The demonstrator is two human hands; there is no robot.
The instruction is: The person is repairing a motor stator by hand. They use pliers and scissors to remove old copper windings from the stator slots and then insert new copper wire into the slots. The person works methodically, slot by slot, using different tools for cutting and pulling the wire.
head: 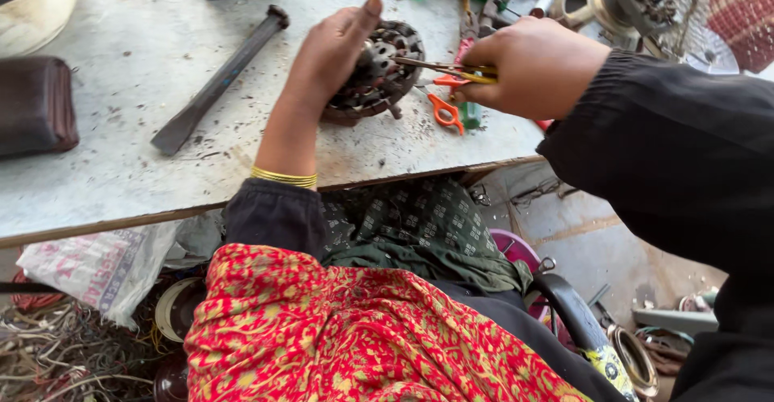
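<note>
On desk (121, 184): left hand (334, 51) clasped on motor core (379, 75); right hand (536, 67) clamped on scissors (443, 75), tips touching core.

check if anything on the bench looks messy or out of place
Grit and small debris are scattered across the bench around the motor stator that the left hand steadies. Orange-handled scissors lie loose beside it, under the right hand. Nothing looks spilled or broken.
</note>
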